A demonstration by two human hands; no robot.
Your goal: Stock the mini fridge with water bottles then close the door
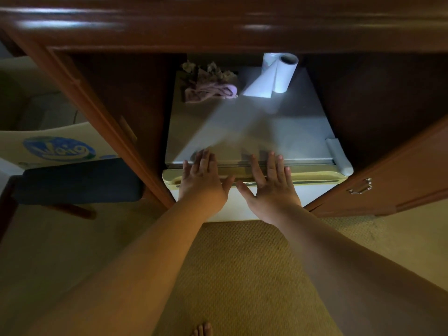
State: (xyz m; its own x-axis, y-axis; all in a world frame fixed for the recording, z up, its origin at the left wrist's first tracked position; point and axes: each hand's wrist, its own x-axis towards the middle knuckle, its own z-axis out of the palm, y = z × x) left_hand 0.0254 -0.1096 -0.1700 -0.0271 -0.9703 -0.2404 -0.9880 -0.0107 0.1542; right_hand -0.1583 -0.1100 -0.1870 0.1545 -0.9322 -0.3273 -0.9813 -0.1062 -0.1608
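Against the closed fridge door [315, 190], left hand [202, 180], right hand [271, 187], flat

Under my left hand [202, 180] and right hand [271, 184] the mini fridge [254, 132] top looks like smooth, matt grey metal, and its door [315, 177] edge is cream plastic with a dull sheen. Beyond my fingers lie a crumpled lilac cloth [211, 90] and a roll of smooth white paper [282, 73]. The cabinet [218, 27] around it is dark, glossy varnished wood. Below my arms, the carpet [242, 263] is rough and woven.
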